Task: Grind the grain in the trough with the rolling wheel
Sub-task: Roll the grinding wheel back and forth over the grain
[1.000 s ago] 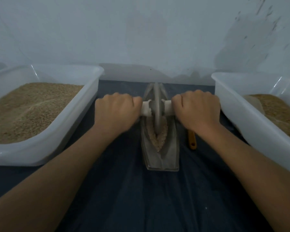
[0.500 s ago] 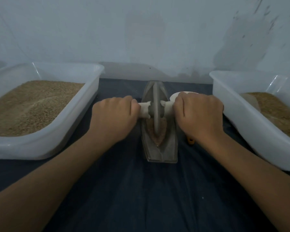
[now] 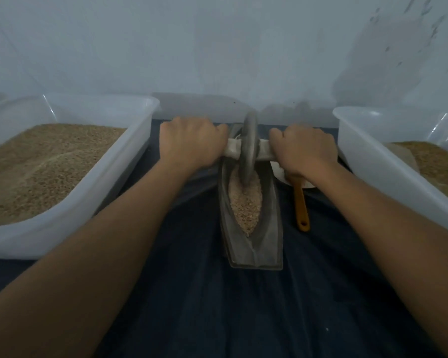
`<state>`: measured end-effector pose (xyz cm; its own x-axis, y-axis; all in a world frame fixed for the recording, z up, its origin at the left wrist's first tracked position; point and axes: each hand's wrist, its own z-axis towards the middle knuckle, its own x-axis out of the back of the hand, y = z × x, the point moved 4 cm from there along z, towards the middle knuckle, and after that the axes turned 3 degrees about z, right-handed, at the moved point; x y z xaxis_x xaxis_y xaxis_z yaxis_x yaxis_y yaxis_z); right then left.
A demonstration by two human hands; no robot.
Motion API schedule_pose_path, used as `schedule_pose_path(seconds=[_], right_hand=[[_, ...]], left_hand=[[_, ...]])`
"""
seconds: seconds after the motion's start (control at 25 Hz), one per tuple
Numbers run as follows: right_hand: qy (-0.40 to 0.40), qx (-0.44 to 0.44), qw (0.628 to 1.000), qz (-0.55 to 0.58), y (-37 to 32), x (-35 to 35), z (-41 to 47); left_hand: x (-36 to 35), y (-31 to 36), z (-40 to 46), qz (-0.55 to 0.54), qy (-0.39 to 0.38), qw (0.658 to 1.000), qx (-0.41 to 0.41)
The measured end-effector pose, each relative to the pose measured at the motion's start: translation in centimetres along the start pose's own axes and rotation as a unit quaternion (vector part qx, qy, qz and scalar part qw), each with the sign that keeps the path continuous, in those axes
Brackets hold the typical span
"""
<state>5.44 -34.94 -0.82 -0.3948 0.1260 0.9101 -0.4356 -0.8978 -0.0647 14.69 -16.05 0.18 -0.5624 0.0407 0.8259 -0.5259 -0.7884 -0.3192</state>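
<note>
At the middle of the desk [image 3: 217,319], seen from your head camera, a narrow boat-shaped trough [image 3: 251,228] lies with its long axis running straight away from you, one end near you and the other toward the wall. Pale grain [image 3: 245,202] fills its groove. The rolling wheel [image 3: 248,148] stands upright on edge in the far half of the groove, its axle handle [image 3: 233,151] crossing the trough from left to right.

Your left hand [image 3: 189,146] has its fingers curled round the left end of the handle, and your right hand [image 3: 304,149] has its fingers curled round the right end. Both sit at about the same reach, one on each side of the wheel, so neither is nearer. Most of the exposed grain lies on your side of the wheel, so the coming stroke likely runs back toward you along the trough's length.

An orange-handled scoop [image 3: 301,202] lies just to the right of the trough. A clear tub of grain [image 3: 70,215] stands at the left and a second tub [image 3: 388,182] at the right.

Compared with half a second ago, the wheel sits farther from you along the groove, and more grain is uncovered.
</note>
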Motion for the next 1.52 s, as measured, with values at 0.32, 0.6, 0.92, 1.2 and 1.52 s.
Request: schedule_pose_path(seconds=[0.32,0.6,0.92,1.2,1.52], right_hand=[[0.196,0.093,0.974,0.059,-1.2,3.1,-8.5],[0.217,0.1,0.97,0.036,-1.6,3.5,-8.7],[0.028,0.032,0.998,0.041,-0.8,0.9,-0.1],[0.23,0.12,0.963,0.071,-1.1,3.6,-9.9],[0.152,0.055,0.987,0.005,-1.2,2.1,-5.3]], left_hand=[[2.0,0.1,-8.3,-0.034,0.063,0.995,-0.071],[1.5,-0.3,-8.3,-0.04,0.065,0.995,-0.065],[-1.5,-0.6,0.8,-0.055,-0.044,0.997,0.018],[1.9,-0.7,-9.4,-0.087,0.089,0.991,-0.037],[0.4,0.0,-5.9,-0.008,0.043,0.996,-0.076]])
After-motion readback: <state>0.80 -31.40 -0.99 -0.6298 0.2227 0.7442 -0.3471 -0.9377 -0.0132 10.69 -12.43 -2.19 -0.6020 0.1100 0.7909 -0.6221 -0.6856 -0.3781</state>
